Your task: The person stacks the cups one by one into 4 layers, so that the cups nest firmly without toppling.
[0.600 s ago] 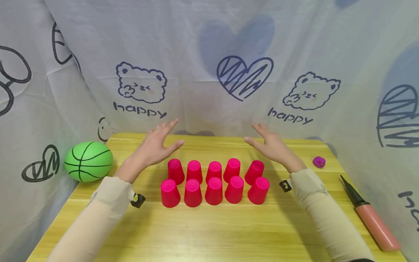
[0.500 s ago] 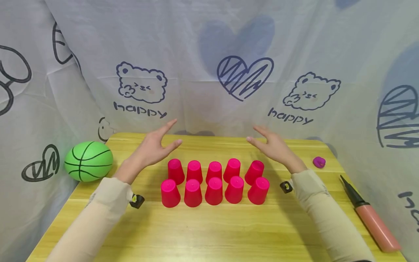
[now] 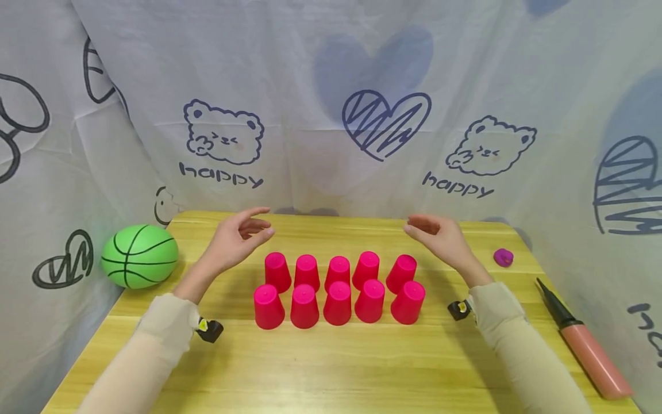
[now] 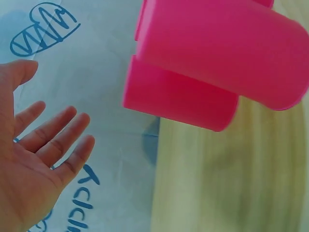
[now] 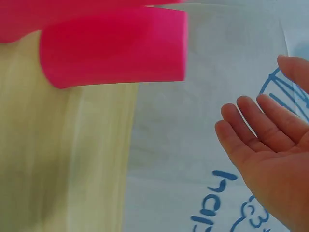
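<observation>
Several pink cups [image 3: 337,286] stand upside down in two rows on the wooden table [image 3: 331,368]. My left hand [image 3: 239,234] hovers above the table just behind the left end of the rows, fingers loosely bent, holding nothing. My right hand [image 3: 437,236] hovers behind the right end in the same way, also empty. In the left wrist view the left palm [image 4: 34,164] lies open beside two pink cups [image 4: 212,58]. The right wrist view shows the right palm [image 5: 270,145] open near a pink cup [image 5: 113,46].
A green ball [image 3: 139,255] sits off the table's left edge against the printed cloth. A pink hand pump [image 3: 584,342] lies along the right edge, and a small purple object [image 3: 504,256] sits at the back right. White cloth hangs close behind the table.
Both hands have dropped lower and drawn back slightly toward the cups. Their fingers, stretched out before, are now loosely curled.
</observation>
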The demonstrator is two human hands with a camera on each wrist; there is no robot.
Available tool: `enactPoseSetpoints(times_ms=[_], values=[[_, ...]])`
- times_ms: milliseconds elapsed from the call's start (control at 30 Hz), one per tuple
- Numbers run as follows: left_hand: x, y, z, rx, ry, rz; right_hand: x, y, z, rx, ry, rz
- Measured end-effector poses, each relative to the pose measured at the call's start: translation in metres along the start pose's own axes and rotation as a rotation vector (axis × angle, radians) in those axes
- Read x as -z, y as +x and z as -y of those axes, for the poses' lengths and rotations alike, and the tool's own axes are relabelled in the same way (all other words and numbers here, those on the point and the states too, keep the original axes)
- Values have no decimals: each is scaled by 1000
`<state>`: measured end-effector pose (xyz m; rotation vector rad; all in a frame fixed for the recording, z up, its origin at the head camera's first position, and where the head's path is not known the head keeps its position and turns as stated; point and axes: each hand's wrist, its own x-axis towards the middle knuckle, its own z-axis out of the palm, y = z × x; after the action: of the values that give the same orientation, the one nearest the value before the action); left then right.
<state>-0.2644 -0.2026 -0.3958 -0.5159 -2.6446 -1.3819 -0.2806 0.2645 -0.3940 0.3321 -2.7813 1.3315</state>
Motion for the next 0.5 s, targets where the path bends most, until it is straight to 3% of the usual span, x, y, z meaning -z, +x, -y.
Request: enactPoseSetpoints(times_ms=[167, 500], values=[[-5, -7, 13, 41, -34, 47, -3, -8, -14, -10, 17, 23], [-18, -21, 33, 54, -85, 136, -10, -16, -33, 13, 10, 103]])
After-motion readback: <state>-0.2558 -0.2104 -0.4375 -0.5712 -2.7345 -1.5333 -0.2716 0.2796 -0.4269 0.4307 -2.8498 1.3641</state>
